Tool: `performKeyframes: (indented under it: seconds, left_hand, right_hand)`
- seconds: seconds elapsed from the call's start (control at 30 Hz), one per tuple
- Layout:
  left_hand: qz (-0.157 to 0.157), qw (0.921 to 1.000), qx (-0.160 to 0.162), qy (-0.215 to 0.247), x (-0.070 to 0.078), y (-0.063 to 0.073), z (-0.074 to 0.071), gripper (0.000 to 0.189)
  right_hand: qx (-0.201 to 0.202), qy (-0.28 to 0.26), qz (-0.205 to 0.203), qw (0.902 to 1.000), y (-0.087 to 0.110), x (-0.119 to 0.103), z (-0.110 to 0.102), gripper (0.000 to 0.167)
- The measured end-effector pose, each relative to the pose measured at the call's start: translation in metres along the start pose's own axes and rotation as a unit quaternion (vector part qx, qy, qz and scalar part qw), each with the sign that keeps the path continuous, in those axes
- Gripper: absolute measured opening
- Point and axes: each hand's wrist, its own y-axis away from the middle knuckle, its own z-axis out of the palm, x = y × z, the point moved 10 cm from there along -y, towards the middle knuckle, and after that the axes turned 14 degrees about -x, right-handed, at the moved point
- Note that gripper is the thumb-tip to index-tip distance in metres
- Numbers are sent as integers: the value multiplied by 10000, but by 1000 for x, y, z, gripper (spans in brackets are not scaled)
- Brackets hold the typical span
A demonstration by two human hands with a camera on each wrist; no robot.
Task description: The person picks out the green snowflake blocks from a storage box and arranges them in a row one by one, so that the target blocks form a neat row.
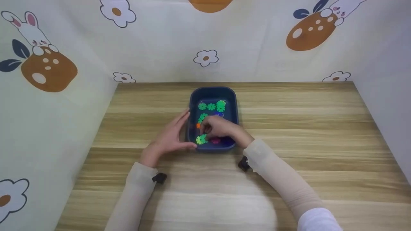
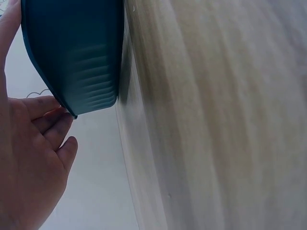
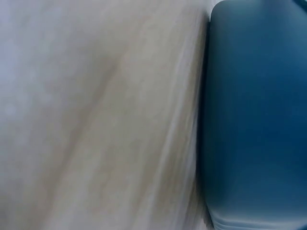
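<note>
A dark blue rectangular tub (image 1: 237, 112) stands on the table, holding several small notched plastic discs, mostly green (image 1: 202, 106). My left hand (image 1: 170, 133) is spread along its left side, the thumb at the near left corner and the fingertips at the rim. In the left wrist view, the left fingers (image 2: 48, 115) meet the rim of the tub (image 2: 76, 62). My right hand (image 1: 218, 125) reaches down inside with bent fingers, close over a yellow-green disc (image 1: 199, 140) and a green one; I cannot tell if it pinches one. The right wrist view shows only the tub's outer wall (image 3: 259, 115).
Inside the tub also lie an orange disc (image 1: 198, 125), a blue disc (image 1: 219, 114) and a pink disc (image 1: 215, 141). The wood-grain table (image 1: 289, 112) extends on both sides. A patterned cloth (image 1: 244, 41) rises behind it and at the sides.
</note>
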Motion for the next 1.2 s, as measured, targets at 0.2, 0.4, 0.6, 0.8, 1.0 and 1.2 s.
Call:
performKeyframes:
  seconds: [0.2, 0.4, 0.6, 0.8, 1.0, 1.2]
  left_hand:
    - [-62, 10000, -5, -77, -1, 0, 1, 121]
    - [54, 9999, 45, -95, 1, 0, 0, 120]
    - [110, 9999, 34, -59, 0, 0, 0, 119]
    - [115, 9999, 12, -77, 0, -1, 1, 118]
    - [128, 9999, 26, -77, 1, -1, 0, 119]
    - [-22, 10000, -46, -39, -1, -1, 0, 121]
  right_hand:
    - [-81, -106, -9, 9999, 1, 1, 2, 17]
    - [-125, -250, -143, 9995, 1, -1, 2, 10]
    - [-111, -306, -168, 9993, 1, 0, 2, 7]
    - [-54, -390, -261, 9989, 1, 0, 0, 6]
    - [8, -487, -368, 9981, 3, -2, -2, 6]
    - [151, -664, -522, 9963, 5, -4, -7, 6]
